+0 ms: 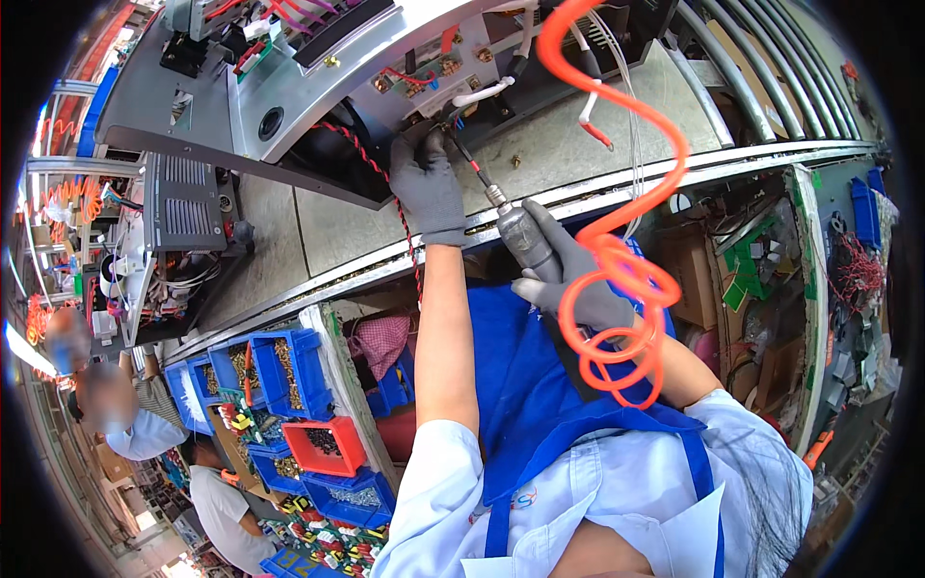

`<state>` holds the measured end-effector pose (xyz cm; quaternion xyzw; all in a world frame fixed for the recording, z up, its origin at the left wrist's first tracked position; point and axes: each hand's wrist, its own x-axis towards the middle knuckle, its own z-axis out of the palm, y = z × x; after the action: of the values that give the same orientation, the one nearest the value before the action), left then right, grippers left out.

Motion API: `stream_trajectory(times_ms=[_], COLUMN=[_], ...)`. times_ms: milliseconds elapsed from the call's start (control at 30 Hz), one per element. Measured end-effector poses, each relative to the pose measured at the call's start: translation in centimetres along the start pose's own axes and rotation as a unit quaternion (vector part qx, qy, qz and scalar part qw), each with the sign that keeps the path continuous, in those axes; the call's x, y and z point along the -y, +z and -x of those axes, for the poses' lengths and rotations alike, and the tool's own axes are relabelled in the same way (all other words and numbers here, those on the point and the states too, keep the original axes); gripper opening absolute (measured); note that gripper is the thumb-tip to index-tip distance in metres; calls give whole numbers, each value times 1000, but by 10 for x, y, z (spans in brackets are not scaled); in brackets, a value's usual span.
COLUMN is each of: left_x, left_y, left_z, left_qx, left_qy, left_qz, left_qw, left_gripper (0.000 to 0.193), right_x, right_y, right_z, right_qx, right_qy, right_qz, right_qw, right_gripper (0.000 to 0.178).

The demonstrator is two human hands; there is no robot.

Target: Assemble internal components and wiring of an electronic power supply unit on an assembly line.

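My right hand (pixel 578 279), in a grey glove, is wrapped round a dark air screwdriver (pixel 525 239). Its long bit (pixel 469 159) points up and left into an open grey metal cabinet (pixel 231 125). At the bit's far end, my left hand (pixel 427 183), also gloved, has its fingers closed together beside a cable with white sleeving (pixel 482 93). What those fingers pinch is hidden. A twisted red and black wire (pixel 358 146) runs down past the left wrist. An orange coiled air hose (pixel 665 183) loops in front of my right hand and forearm.
Blue bins (pixel 289 371) of small fasteners and a red bin (pixel 323 445) stand at lower left. Another cabinet (pixel 181 207) sits farther left on the metal-edged bench (pixel 265 226). Rollers (pixel 771 72) lie at upper right. Other people (pixel 145 424) are at far left.
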<state>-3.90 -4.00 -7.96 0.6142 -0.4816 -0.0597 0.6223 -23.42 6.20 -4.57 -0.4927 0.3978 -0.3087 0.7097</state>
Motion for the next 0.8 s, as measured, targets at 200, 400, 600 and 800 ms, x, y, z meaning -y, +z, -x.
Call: stream_trajectory(times_ms=[200, 400, 600, 800], left_x=[-1, 1, -6, -8], left_y=[4, 3, 6, 4], left_z=[2, 3, 1, -5], left_qx=[-22, -46, -88, -67], left_qy=[22, 6, 72, 6], left_qz=[-2, -12, -117, -59], left_qw=[1000, 999, 987, 996], left_gripper=[13, 14, 12, 12], right_x=[-39, -13, 22, 8], right_y=[-15, -4, -4, -9], right_z=[-12, -6, 10, 7], right_qx=[-41, 29, 77, 137], right_qy=[-216, -59, 87, 112], right_qz=[293, -88, -219, -425], right_qw=[931, 994, 969, 887], right_gripper=[87, 89, 77, 70])
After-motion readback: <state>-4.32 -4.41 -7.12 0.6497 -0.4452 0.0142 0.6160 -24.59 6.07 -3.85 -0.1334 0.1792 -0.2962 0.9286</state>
